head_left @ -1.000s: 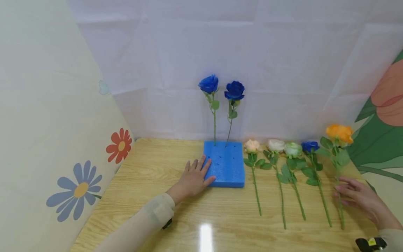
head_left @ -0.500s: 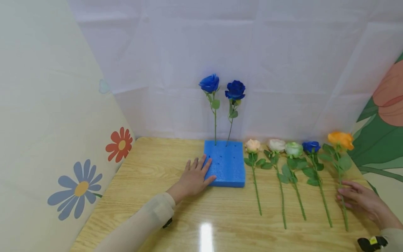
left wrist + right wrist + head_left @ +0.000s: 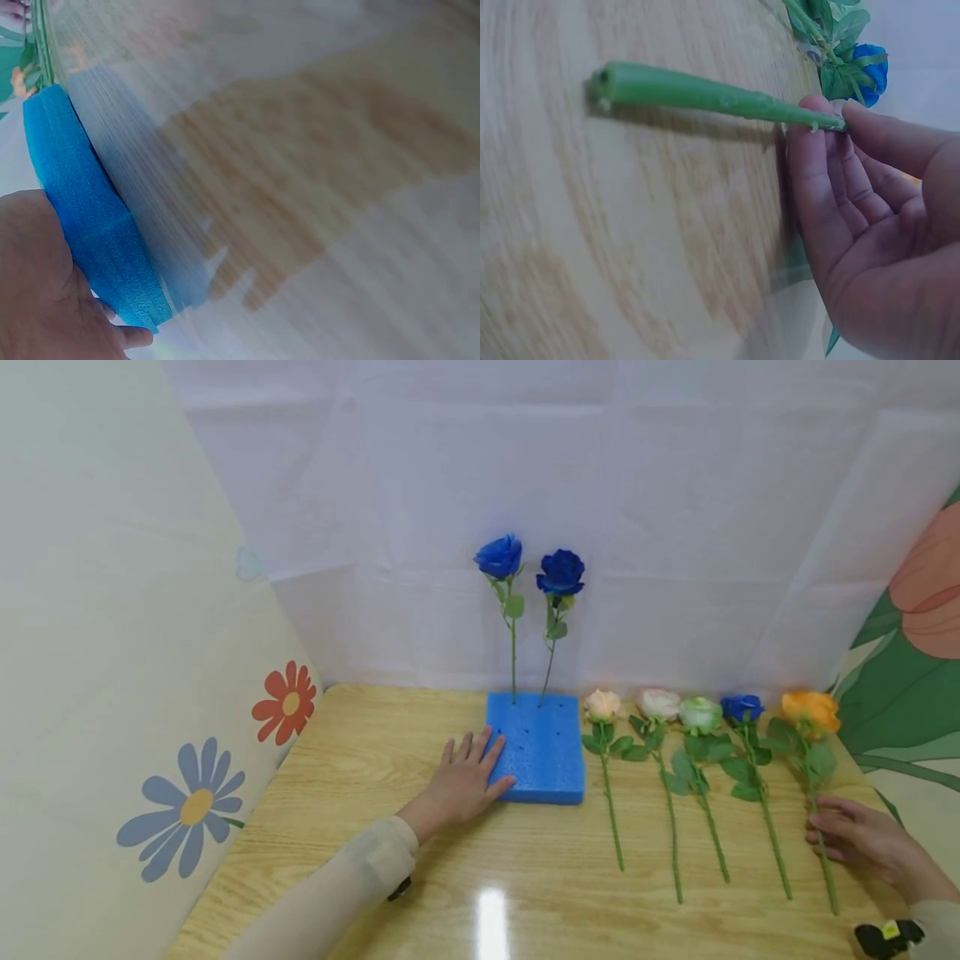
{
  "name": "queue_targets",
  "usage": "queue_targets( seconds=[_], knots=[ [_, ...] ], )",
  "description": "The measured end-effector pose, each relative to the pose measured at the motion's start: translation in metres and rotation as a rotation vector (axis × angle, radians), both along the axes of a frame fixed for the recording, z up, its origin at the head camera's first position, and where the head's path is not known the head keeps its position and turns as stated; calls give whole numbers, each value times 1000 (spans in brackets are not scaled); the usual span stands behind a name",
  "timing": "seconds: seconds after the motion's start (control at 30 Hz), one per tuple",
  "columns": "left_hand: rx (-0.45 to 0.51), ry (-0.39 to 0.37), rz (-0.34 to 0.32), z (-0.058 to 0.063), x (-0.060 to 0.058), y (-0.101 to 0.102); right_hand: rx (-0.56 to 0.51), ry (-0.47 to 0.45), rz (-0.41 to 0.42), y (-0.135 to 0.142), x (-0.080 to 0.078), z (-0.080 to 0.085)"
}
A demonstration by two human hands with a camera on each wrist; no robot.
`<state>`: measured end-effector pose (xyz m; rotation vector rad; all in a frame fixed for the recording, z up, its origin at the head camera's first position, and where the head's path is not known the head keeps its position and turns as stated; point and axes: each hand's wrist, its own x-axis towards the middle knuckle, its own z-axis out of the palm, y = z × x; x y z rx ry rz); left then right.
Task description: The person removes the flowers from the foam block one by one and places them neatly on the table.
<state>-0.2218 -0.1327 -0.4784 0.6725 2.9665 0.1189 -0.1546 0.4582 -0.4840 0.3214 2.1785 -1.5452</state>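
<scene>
Orange rose (image 3: 813, 714) pinched by stem (image 3: 697, 94) in grip of right hand (image 3: 870, 843), at right of table (image 3: 360, 735). Blue block (image 3: 542, 768) touched at left edge by left hand (image 3: 461, 785) (fingers spread, nothing clasped).

The orange rose (image 3: 811, 713) has a green stem (image 3: 682, 92); the foam block (image 3: 543, 766) is bright blue (peppered with dark dots). Yellowish grain streaks the table (image 3: 390, 727), and the red wall flower (image 3: 287, 703) and grey-blue wall flower (image 3: 192, 810) have yellow centres.
</scene>
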Motion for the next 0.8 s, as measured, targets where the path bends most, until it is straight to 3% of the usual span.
queue_targets(
  seconds=[0.17, 0.8],
  knots=[
    [2, -2, 0, 0, 1, 0, -31, -1, 36, 2, 0, 0],
    [11, -16, -4, 2, 3, 0, 51, 19, 4, -13, -7, 1]
  ],
)
